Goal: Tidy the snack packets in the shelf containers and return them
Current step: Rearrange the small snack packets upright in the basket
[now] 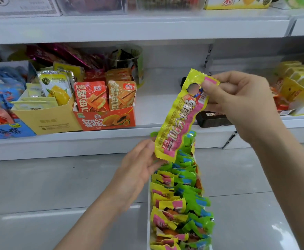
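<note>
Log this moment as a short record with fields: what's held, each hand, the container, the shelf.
held item: long yellow-and-pink foil snack packet, tilted, lifted above the container
right hand: pinches the packet's top end
left hand: fingers at the packet's bottom end
container: narrow clear tray with yellow-pink and green-blue packets in rows
shelf: white shelf with an orange cardboard display box

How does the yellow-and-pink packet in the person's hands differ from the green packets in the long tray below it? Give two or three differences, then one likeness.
Colour: the yellow-and-pink packet is yellow with a pink band; the green packets are green with blue.
Place: the first is held above the tray; the green ones lie packed inside it.
Pose: it is stretched out slanting between the right hand and left hand; the green ones overlap in a row.
Both have crimped, zigzag ends.
</note>
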